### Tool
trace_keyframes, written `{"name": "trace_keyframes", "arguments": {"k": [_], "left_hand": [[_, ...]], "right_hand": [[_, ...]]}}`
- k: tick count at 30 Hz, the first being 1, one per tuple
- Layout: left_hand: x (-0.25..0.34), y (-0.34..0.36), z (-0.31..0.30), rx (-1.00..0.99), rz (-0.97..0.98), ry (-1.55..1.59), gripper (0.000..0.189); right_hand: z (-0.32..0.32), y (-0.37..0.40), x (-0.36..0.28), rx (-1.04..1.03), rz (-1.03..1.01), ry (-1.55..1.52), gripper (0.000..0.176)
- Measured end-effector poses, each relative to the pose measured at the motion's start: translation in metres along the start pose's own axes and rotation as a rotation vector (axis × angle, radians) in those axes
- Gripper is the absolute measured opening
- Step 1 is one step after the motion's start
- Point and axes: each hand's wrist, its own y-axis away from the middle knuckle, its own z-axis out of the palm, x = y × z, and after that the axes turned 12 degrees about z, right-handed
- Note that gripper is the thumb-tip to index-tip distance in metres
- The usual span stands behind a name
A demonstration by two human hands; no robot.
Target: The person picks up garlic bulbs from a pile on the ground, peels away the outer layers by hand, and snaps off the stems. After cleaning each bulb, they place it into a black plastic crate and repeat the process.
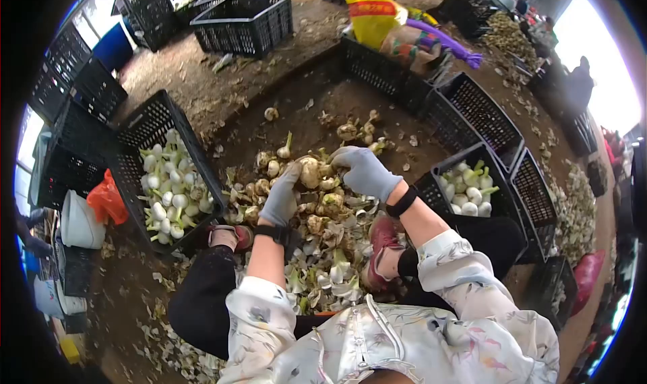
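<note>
My left hand [282, 196], in a grey glove, grips a brownish garlic bulb [309, 173] between thumb and fingers. Just to the right, my gloved right hand [367, 170] has its fingers curled together beside the bulb; what they hold, if anything, is hidden. Below and around both hands lie unpeeled garlic bulbs [331, 204] in a loose pile. Peeled skins and leaves [340, 276] cover the ground between my shoes.
At left, a black crate [210, 175] contains white peeled garlic [172, 188]. Another black crate [441, 194] on the right holds more white bulbs [470, 188]. Farther back are a yellow bag [374, 21] and a purple bundle [448, 43]. An orange bag [108, 198] hangs by a white bucket [79, 225].
</note>
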Motion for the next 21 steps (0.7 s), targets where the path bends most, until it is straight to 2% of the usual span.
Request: {"name": "trace_keyframes", "arguments": {"k": [2,3,5,6,7,9,10,11,13,14,15,17,21], "left_hand": [[0.019,0.038,0.033,-0.098,0.098,0.187,0.046],[0.025,0.053,0.05,-0.111,0.104,0.172,0.046],[0.026,0.084,0.077,-0.031,0.43,0.062,0.048],[0.024,0.093,0.086,-0.028,0.524,0.157,0.054],[0.022,0.102,0.092,-0.032,0.531,0.146,0.054],[0.017,0.119,0.103,0.006,0.704,-0.068,0.057],[0.02,0.133,0.111,0.004,0.634,-0.113,0.061],[0.017,0.139,0.115,-0.001,0.632,-0.12,0.061],[0.015,0.146,0.119,-0.023,0.777,-0.366,0.062],[0.013,0.145,0.111,-0.007,0.851,-0.584,0.063],[0.013,0.149,0.113,-0.005,0.855,-0.59,0.063],[0.011,0.16,0.115,-0.016,0.745,-0.356,0.062],[0.002,0.17,0.116,0.021,0.723,-0.32,0.063]], "right_hand": [[-0.014,0.025,-0.011,0.077,-0.015,-0.268,0.034],[-0.015,0.035,-0.023,0.096,-0.024,-0.269,0.034],[-0.008,0.055,-0.051,0.575,0.094,-0.777,0.04],[-0.006,0.062,-0.051,0.653,0.243,-0.753,0.049],[-0.001,0.069,-0.051,0.658,0.233,-0.761,0.049],[0.011,0.089,-0.054,-0.15,0.577,-1.472,0.049],[0.017,0.095,-0.07,-0.095,0.328,-1.473,0.046],[0.019,0.097,-0.075,-0.078,0.303,-1.381,0.039],[0.022,0.1,-0.085,0.013,0.394,-1.452,0.028],[0.021,0.104,-0.088,0.012,0.39,-1.457,0.028],[0.017,0.11,-0.094,0.008,0.387,-1.486,0.023],[0.015,0.117,-0.097,-0.002,0.384,-1.519,0.02],[0.017,0.127,-0.091,-0.077,0.341,-1.521,0.017]]}}
